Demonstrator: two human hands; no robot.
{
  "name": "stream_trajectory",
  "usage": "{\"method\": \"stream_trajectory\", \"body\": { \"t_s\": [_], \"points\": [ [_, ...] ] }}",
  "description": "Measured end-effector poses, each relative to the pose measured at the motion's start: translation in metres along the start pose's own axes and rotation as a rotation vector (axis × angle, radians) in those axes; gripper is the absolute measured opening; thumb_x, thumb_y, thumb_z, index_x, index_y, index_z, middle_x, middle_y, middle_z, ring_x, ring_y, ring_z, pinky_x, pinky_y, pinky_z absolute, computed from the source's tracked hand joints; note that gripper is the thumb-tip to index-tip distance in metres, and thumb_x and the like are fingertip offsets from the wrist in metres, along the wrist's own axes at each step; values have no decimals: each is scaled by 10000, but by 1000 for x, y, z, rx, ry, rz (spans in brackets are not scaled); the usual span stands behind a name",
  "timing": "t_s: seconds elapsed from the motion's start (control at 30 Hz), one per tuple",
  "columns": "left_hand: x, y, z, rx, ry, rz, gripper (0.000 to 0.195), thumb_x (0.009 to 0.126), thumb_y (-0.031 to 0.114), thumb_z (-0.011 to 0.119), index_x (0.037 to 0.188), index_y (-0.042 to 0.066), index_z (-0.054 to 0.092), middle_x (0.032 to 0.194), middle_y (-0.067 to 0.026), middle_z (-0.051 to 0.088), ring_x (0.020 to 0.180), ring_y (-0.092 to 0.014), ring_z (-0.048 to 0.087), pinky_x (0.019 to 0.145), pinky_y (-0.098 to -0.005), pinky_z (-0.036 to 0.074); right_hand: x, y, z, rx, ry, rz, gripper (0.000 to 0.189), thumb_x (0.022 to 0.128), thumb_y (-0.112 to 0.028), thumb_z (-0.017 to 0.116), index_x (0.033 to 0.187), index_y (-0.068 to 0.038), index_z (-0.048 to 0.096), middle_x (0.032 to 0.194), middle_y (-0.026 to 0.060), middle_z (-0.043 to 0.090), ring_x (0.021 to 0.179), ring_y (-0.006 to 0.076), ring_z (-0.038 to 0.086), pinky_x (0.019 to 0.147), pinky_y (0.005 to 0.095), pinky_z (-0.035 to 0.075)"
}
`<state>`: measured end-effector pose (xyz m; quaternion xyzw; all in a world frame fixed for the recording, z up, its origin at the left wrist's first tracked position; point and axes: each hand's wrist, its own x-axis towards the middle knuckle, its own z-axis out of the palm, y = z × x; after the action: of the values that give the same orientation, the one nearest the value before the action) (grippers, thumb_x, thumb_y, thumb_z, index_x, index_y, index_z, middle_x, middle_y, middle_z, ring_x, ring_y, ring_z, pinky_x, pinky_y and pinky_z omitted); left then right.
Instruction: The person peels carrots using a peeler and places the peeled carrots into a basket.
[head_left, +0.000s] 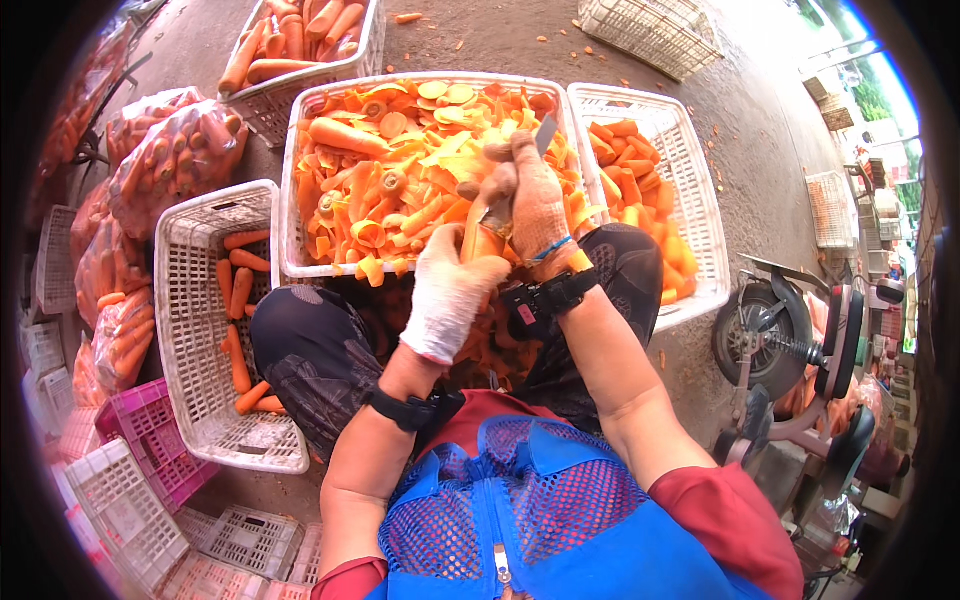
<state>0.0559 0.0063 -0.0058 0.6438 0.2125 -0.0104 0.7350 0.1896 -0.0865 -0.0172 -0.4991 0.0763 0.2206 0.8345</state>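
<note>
My left hand, in a whitish knit glove, grips a carrot tilted upward over the near rim of a white plastic crate. Close beside it, my right hand is wrapped around a metal-bladed hand tool. One flat end sticks out above the fingers, and a metal edge shows by the carrot; the fingers hide the rest, so its exact kind is unclear. Carrot peelings and cut carrot tops heap the crate below both hands. A whole carrot lies on the heap's far left.
Left, a white crate holds several carrots; right, another crate holds shorter orange pieces. A carrot-filled crate stands behind. Bagged carrots and a purple crate are farther left. A wheeled vehicle stands right.
</note>
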Motion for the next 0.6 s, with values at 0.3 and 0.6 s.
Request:
{"method": "stream_trajectory", "body": {
  "t_s": [0.3,0.6],
  "points": [
    [-11,21,1,-563,-227,-277,751,872,26,707,1560,122,422,840,-59,611,538,-159,574,440,-287,436,-36,-15,13,-58,-29,-189,465,1115,-461,538,1037,-14,640,593,-16,497,511,140,565,789,421,637],
    [-23,17,6,-456,-204,-256,581,776,1,741,1328,27,559,803,-9,602,517,-90,498,443,-250,434,31,-6,-3,-350,87,-417,518,1063,-477,633,938,26,640,524,24,504,416,157,536,499,381,586]
  ]
}}
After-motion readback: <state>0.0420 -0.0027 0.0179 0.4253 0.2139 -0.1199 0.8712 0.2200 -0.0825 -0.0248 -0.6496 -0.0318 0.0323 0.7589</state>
